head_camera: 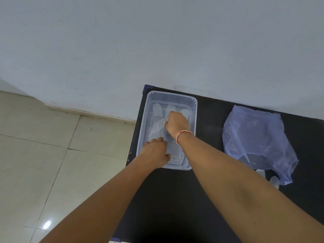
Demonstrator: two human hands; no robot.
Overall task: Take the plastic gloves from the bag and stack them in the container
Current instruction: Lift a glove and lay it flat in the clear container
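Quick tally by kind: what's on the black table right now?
Container: 1
Bag: 1
Hands in the container: 2, left hand and right hand
Gloves: a see-through stack, count unclear
Total, gloves aside: 4

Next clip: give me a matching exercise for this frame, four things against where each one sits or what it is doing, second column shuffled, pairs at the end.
Things:
1. left hand
2. right hand
3. bag
4. container

Places or states:
A. lies crumpled on the right part of the black table
B. stands at the table's far left corner, beside the wall
C. pinches the plastic gloves in the container's middle
D. rests at the container's near end, fingers on the plastic

Pairs: 1-D, 2-C, 3-A, 4-B
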